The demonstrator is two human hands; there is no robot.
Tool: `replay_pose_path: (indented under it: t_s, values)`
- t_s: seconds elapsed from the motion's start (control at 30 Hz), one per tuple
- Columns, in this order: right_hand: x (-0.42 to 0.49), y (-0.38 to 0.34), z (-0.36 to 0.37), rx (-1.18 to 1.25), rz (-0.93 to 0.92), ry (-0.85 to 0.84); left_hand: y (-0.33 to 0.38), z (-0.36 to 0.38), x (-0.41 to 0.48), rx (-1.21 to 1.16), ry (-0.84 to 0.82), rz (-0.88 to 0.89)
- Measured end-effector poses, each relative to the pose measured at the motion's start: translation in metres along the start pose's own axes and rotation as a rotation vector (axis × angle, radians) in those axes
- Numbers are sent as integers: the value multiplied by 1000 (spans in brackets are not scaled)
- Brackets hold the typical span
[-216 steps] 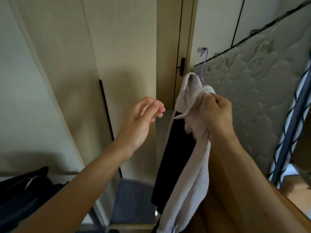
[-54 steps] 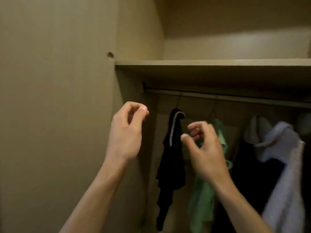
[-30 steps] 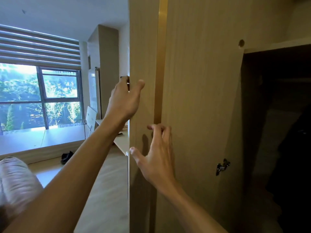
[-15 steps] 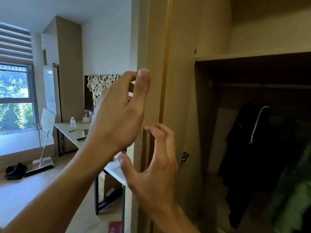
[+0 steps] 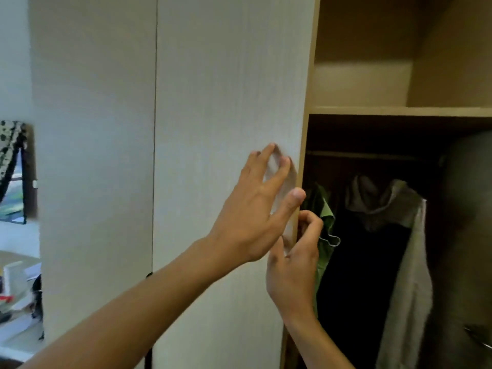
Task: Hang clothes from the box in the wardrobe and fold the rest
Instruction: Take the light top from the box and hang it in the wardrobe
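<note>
Right hand point(image 5: 292, 265) grips the wardrobe door point(image 5: 226, 102) by its edge; left hand point(image 5: 250, 227) presses flat, fingers point(image 5: 277, 175) spread.

Black-and-white spotted fabric point(image 5: 10, 137) at far left, blurred stack of papers point(image 5: 14, 278) below it

two hands point(image 5: 253, 225) point(image 5: 292, 267), three hanging garments point(image 5: 323, 235) point(image 5: 372, 211) point(image 5: 410, 288)

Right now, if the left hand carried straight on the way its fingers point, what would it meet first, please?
The left hand would meet the pale face of the wardrobe door, close to its free edge. Its spread fingers look on or nearly on it, though depth is unclear.
</note>
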State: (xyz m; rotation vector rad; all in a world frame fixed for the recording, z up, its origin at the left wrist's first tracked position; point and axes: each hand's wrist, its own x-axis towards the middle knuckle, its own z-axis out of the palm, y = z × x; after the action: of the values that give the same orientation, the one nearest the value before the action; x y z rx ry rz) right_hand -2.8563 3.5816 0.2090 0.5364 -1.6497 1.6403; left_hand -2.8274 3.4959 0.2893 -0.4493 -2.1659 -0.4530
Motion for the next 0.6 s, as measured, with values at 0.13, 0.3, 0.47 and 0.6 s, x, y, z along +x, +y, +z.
replay_pose_path:
  t_s: [0.13,0.3,0.47,0.6]
  values:
    - [26,51,-11,-459,-138,89,-13,44,37,70,-96,29]
    - [4,102,-12,-961,-227,-127,-32,75,69,176,-136,82]
    - [2,133,-13,-1087,-184,-258,-45,100,87,242,-170,84]
    - [14,144,-11,-1127,-156,-293,-53,115,97,293,-187,86]
